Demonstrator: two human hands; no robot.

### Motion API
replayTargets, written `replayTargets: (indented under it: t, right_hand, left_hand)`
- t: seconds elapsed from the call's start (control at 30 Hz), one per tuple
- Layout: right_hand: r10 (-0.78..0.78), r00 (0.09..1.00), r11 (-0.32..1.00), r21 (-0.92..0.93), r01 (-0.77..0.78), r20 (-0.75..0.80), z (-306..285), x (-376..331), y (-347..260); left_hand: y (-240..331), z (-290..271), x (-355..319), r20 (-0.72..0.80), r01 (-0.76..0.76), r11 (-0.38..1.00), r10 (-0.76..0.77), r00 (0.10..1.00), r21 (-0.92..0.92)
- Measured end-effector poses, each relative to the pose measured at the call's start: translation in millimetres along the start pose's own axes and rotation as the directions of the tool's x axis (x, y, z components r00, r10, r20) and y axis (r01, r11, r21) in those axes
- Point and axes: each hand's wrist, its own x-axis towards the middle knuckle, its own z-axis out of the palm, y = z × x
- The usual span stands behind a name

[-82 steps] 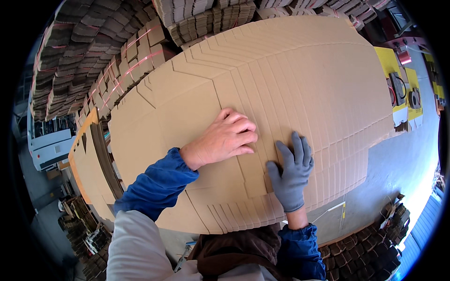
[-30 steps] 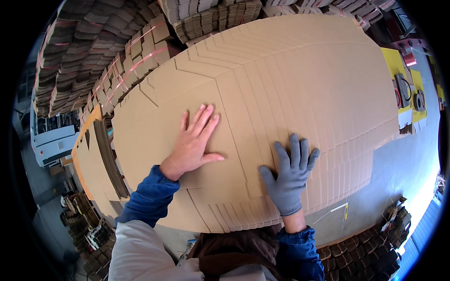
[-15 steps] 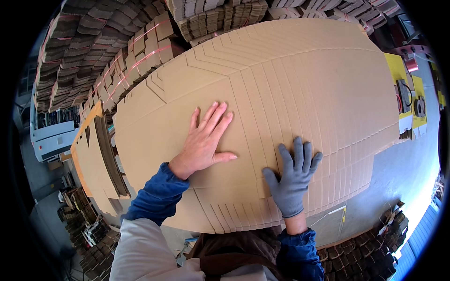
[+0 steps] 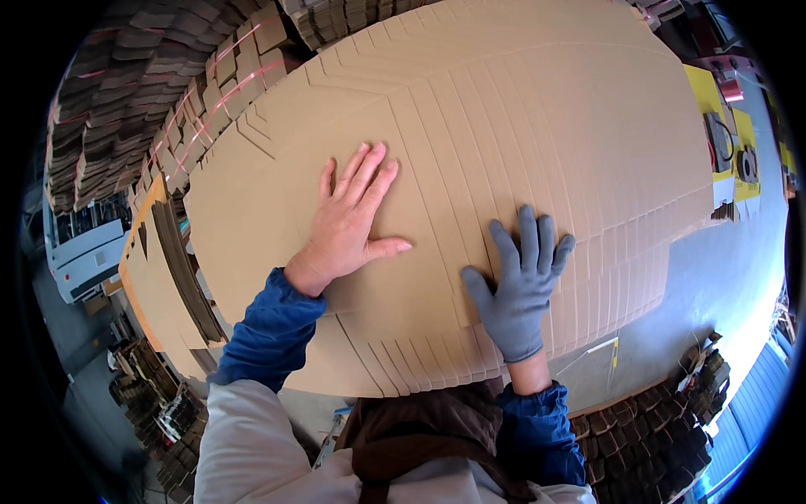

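A fanned stack of large brown die-cut cardboard sheets fills the middle of the view. My bare left hand lies flat on the top sheet, fingers spread and pointing away from me. To its right my right hand, in a grey glove, rests palm down on the overlapping sheet edges, fingers apart. Neither hand grips anything. Blue sleeves cover both forearms.
Bundles of folded cardboard are piled at the upper left and along the top. More flat sheets lean at the left. A grey floor shows at the right, with yellow items and dark cardboard bundles lower right.
My left hand, loosely closed on the sheet 2.7 s ago, has opened flat and shifted left, then edged back to the right. The gloved right hand has barely moved.
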Motion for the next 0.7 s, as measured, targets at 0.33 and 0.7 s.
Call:
replayTargets:
  t: [0.33,0.7]
  right_hand:
    - [0.007,1.0,1.0,-0.004,-0.007,0.002,2,1,1]
    - [-0.002,1.0,1.0,-0.013,0.002,-0.009,4,-1,-7]
  left_hand:
    - [-1,1,3,0.059,0.022,0.999,-0.023,0.998,0.028]
    - [10,-17,5,0.079,0.082,0.997,-0.082,0.993,-0.005]
